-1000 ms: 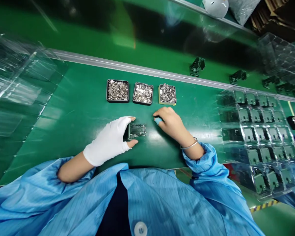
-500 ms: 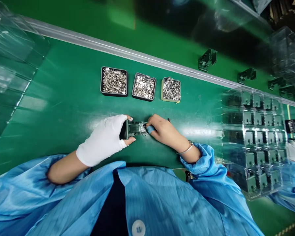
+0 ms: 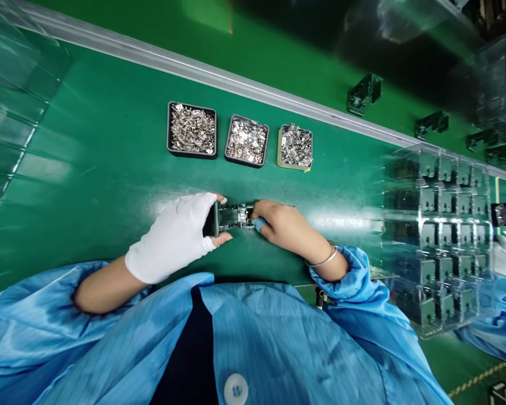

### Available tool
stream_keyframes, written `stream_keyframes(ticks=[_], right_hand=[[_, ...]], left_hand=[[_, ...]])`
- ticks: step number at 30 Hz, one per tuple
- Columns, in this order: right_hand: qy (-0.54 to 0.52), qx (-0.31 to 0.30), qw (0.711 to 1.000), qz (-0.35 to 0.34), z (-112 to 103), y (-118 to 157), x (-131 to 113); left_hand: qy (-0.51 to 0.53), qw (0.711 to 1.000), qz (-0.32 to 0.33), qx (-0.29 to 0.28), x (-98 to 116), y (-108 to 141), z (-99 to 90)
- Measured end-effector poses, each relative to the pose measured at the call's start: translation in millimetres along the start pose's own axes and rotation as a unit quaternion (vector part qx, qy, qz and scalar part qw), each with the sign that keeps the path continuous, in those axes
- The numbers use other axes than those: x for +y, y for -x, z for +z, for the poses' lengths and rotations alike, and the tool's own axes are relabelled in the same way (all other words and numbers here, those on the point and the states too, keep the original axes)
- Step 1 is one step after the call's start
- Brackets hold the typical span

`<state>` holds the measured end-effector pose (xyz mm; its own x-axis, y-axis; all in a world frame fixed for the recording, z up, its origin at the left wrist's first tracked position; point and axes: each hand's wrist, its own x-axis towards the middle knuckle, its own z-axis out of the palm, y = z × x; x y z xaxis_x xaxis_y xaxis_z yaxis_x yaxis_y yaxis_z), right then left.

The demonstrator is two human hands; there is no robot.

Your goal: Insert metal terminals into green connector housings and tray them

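White fabric wraps my left hand (image 3: 171, 239), whose thumb and fingers are spread just wide enough to hold the green housing (image 3: 230, 218) across its left end. It lies on its side, as far as I can judge, towards the near edge of the green table (image 3: 122, 185). My right hand (image 3: 293, 228) bends its fingers in towards the blue-wrapped thumb (image 3: 259, 223), at the housing's right end; I can't tell whether they pinch a small piece or how wide they stand.

I take this as close fingertip work at that end, calling for a steady left hold and a small, careful touch from the right. Three trays of metal parts, left (image 3: 168, 132), middle (image 3: 244, 163) and right (image 3: 279, 149), sit nearer the table's far edge.
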<state>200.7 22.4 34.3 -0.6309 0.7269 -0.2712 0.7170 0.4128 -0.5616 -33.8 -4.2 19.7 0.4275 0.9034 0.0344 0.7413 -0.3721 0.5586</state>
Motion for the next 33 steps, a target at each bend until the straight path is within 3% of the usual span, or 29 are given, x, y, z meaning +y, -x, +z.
stream_keyframes(ticks=[17,27,33], right_hand=[[-0.059,-0.019,0.997,-0.043,0,4,10],[0.066,-0.069,0.995,0.042,-1,7,-16],[-0.034,-0.044,0.998,0.011,1,7,0]], left_hand=[[0.004,0.999,-0.020,-0.035,5,-2,-2.9],[-0.011,0.999,-0.001,-0.038,4,1,-2.1],[0.001,0.999,-0.007,-0.031,4,1,-2.6]])
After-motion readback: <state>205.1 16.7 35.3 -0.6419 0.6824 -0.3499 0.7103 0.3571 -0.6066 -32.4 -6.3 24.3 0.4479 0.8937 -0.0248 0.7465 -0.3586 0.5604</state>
